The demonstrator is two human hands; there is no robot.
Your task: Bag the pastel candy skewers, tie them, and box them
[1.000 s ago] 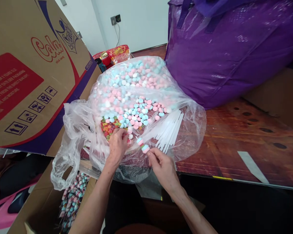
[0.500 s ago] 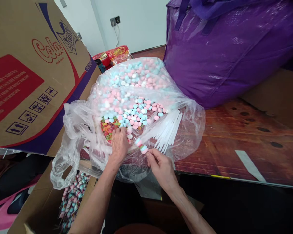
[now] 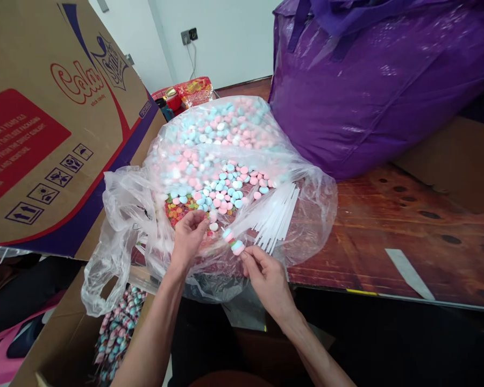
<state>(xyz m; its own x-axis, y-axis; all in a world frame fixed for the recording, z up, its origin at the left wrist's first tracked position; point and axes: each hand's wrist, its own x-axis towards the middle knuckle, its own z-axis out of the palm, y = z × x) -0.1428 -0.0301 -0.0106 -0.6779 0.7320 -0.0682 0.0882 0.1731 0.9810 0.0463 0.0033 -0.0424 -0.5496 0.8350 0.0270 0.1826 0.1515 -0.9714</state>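
A big clear plastic bag (image 3: 116,215) lies open on the wooden table (image 3: 387,226), full of pink and blue candies (image 3: 218,156) with small multicoloured ones (image 3: 179,207) at the near edge. My left hand (image 3: 187,236) is inside the bag mouth, fingers curled and pinched over the candies; what it grips is too small to see. My right hand (image 3: 266,277) pinches a thin white stick (image 3: 234,242) that carries a few candies threaded near its tip. A bundle of white sticks (image 3: 276,217) lies in the bag just beyond that hand.
A large cardboard box (image 3: 44,118) leans at the left. A bulky purple bag (image 3: 371,80) fills the back right, with another carton (image 3: 460,156) beside it. Below the table's left edge, an open box holds finished candy sticks (image 3: 115,333). Red packets (image 3: 189,91) sit at the back.
My left hand has lifted slightly and turned, its fingers now curling up in a pinch over the candies. The right hand and its stick have barely moved.
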